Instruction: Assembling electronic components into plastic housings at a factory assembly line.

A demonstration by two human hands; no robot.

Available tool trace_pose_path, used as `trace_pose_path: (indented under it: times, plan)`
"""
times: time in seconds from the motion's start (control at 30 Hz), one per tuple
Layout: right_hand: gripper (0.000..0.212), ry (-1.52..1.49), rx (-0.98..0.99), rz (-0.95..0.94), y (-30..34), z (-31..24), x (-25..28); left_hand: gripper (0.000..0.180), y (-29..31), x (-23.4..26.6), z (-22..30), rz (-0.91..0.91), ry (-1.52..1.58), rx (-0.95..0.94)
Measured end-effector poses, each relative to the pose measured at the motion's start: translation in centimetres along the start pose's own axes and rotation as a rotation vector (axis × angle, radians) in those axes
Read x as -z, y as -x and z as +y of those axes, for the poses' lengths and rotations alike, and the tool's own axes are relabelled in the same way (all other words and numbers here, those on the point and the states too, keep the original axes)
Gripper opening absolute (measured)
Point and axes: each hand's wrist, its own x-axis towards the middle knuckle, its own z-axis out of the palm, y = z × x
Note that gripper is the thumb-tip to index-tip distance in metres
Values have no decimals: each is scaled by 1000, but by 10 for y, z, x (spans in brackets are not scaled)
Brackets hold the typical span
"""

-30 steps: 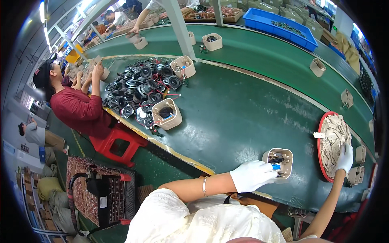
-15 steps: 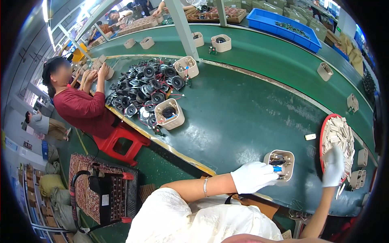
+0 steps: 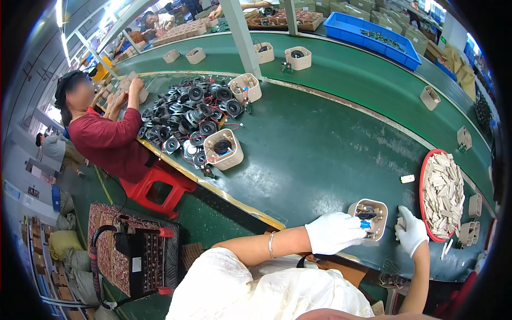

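My left hand [image 3: 337, 233], in a white glove, is closed on the left side of a beige plastic housing [image 3: 380, 220] on the green bench. Inside the housing are a dark round speaker [image 3: 366, 216] and a blue part [image 3: 365, 224]. My right hand [image 3: 412, 232], gloved in white too, is just right of the housing, fingers bent together; what they pinch is too small to make out. Beyond it lies a round red tray [image 3: 424, 198] heaped with pale plastic strips [image 3: 442, 194]. One pale piece [image 3: 407, 178] lies alone on the bench.
Left on the bench are a pile of speakers [image 3: 186, 114] and two more housings [image 3: 224, 149]. A green conveyor [image 3: 352, 74] carries several housings behind a metal post [image 3: 241, 37]. A co-worker in dark red [image 3: 109, 138] sits left. A blue bin [image 3: 373, 40] stands at the back.
My right hand has come left from over the red tray to beside the housing. My left hand stays on the housing. Housings on the conveyor have shifted slightly right.
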Motion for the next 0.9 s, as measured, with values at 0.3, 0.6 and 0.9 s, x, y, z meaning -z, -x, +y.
trace_pose_path:
  times: [0.3, 0.6, 0.9]
  plan:
    - [20, -35, -9, 300, 12, 16, -17, 21, 1, 2, -2, -70, 73, -26]
    - [12, -261, -75, 274, 22, -39, 22, 57, -4, -1, 2, -169, 124, 161]
    - [17, 2, 484, -17, 12, -101, -4, 66, 0, 0, 2, -79, 97, 176]
